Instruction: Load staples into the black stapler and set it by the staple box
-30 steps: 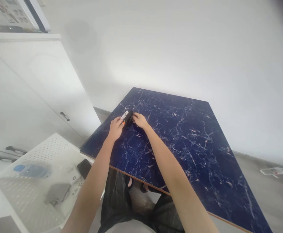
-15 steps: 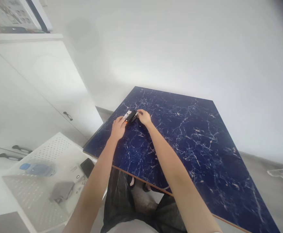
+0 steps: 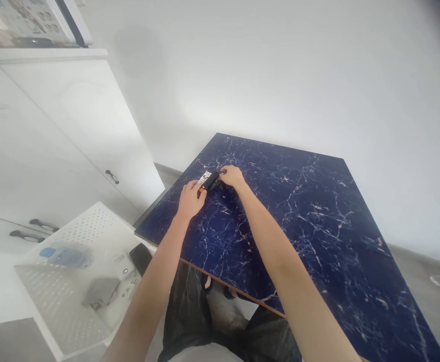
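Note:
A small narrow box (image 3: 205,177), black with a white printed face and a bit of orange, lies on the far left part of the blue marble-patterned table (image 3: 298,226). My left hand (image 3: 190,200) grips its near end, with the thumb along the right side and the fingers over the left. At the far end, my right hand (image 3: 232,176) is closed in a pinch on something small. Its fingers hide most of that piece, and I cannot make out what it is. A dark, slim part shows between the box and my right fingertips.
Left of the table stands a white perforated bin (image 3: 99,213) holding a blue-capped bottle (image 3: 67,256) and a grey bundle (image 3: 102,291). A black phone-like slab (image 3: 140,257) rests at its edge. White cabinets (image 3: 61,125) rise behind it; a white wall (image 3: 280,75) backs the table.
The view has shifted slightly, moving the scene rightward. My right fingers have drawn in at the box's far end, and the slim silvery piece seen beside it before is now mostly hidden.

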The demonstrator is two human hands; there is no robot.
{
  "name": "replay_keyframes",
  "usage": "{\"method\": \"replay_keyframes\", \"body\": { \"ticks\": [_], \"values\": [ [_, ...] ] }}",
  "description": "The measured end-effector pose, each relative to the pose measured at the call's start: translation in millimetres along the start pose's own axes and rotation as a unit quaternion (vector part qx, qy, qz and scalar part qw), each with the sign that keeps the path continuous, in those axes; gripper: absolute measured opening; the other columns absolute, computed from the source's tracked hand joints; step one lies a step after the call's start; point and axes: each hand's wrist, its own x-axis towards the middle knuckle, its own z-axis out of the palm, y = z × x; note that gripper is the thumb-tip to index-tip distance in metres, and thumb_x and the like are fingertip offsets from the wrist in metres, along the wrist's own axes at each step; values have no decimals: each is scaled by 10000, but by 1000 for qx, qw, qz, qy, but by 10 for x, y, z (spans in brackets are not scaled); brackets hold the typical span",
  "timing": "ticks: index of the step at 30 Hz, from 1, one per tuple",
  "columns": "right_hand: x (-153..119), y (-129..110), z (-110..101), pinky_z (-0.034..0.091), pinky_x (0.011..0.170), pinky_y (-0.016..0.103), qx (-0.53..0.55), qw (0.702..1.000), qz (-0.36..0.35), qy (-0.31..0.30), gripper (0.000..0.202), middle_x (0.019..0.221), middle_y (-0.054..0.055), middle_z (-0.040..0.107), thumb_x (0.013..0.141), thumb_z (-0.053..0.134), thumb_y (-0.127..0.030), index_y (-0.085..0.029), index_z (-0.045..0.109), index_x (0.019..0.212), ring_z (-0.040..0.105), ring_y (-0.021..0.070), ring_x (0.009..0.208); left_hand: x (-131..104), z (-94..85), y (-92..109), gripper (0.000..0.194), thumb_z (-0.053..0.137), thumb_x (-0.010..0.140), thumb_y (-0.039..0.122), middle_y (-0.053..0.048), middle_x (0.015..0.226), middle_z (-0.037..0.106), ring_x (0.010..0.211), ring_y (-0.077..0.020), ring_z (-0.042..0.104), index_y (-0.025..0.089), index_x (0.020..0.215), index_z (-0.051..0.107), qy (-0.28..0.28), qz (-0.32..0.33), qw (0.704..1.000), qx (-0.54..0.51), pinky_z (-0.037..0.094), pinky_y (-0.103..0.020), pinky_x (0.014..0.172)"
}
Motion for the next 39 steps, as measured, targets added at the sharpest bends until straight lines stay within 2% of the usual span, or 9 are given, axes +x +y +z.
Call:
{"method": "replay_keyframes", "body": {
  "ticks": [9, 13, 16, 20, 23, 26, 30, 34, 39],
  "values": [
    [24, -109, -127, 487, 1012, 378, -126, 989, -73, -12, 231, 1145, 208, 750, 919, 685, -281, -142, 781, 1077, 694, 344, 1142, 3, 0, 24, 324, 555, 982, 337, -105, 1385, 609, 1227, -320, 570, 215, 1246, 697, -2, -9, 1000, 5, 474, -469, 1104],
    [-136, -7, -134, 485, 957, 381, -149, 987, -41, 44, 387, 1123, 232, 742, 1059, 388, -246, -112, 736, 1164, 707, 322, 1082, 5, 18, 12, 297, 558, 981, 341, -105, 1374, 614, 1224, -320, 575, 210, 1203, 707, 9, -3, 1000, 10, 473, -461, 1100],
    [-354, 146, -69, 492, 885, 357, -144, 982, 24, 122, 482, 1071, 209, 751, 1083, 255, -231, -117, 709, 1198, 722, 290, 993, 16, 27, 14, 282, 560, 975, 334, -106, 1364, 619, 1203, -318, 583, 207, 1178, 708, 10, 2, 1000, 14, 474, -456, 1093],
    [-584, 310, 58, 492, 889, 330, -100, 986, -3, 131, 338, 1012, 152, 775, 1035, 433, -265, -169, 756, 1067, 723, 268, 970, 41, 33, 28, 265, 564, 960, 321, -106, 1344, 625, 1181, -322, 586, 199, 1147, 708, 13, -3, 1000, 27, 479, -451, 1079],
    [-546, 330, 95, 502, 950, 338, -34, 993, -17, 107, 247, 1056, 87, 789, 970, 547, -294, -231, 775, 1043, 720, 261, 1032, 48, 30, 37, 270, 594, 939, 330, -103, 1351, 619, 1184, -328, 583, 203, 1152, 702, 9, -5, 999, 35, 481, -450, 1070],
    [-369, 285, 98, 489, 1052, 369, 94, 990, 27, 101, 338, 1206, 65, 769, 935, 564, -236, -230, 707, 1242, 703, 246, 1145, 40, 16, 42, 351, 689, 866, 340, -100, 1376, 602, 1205, -348, 572, 210, 1191, 686, -3, -8, 999, 42, 484, -465, 1065],
    [-232, 189, 168, 495, 1072, 335, 169, 983, 14, 69, 503, 1272, 47, 751, 893, 558, -114, -211, 588, 1386, 701, 190, 1175, 37, -4, 32, 391, 732, 826, 320, -88, 1378, 598, 1211, -339, 574, 224, 1202, 683, -7, -6, 999, 32, 486, -461, 1070],
    [-334, 97, 284, 534, 1008, 321, 182, 981, -6, 61, 438, 1099, 2, 803, 877, 529, -74, -243, 652, 1262, 747, 177, 1038, 54, -4, 8, 316, 748, 821, 328, -82, 1353, 610, 1208, -336, 586, 231, 1118, 704, -13, -7, 1000, 20, 489, -462, 1064],
    [-460, 52, 318, 510, 1054, 343, 185, 978, -36, 87, 396, 1079, 18, 805, 848, 497, -32, -228, 689, 1133, 736, 188, 1089, 69, 14, -12, 271, 753, 823, 331, -83, 1339, 612, 1223, -331, 586, 236, 1074, 711, -10, -12, 1000, 2, 488, -457, 1059]
  ]
}}
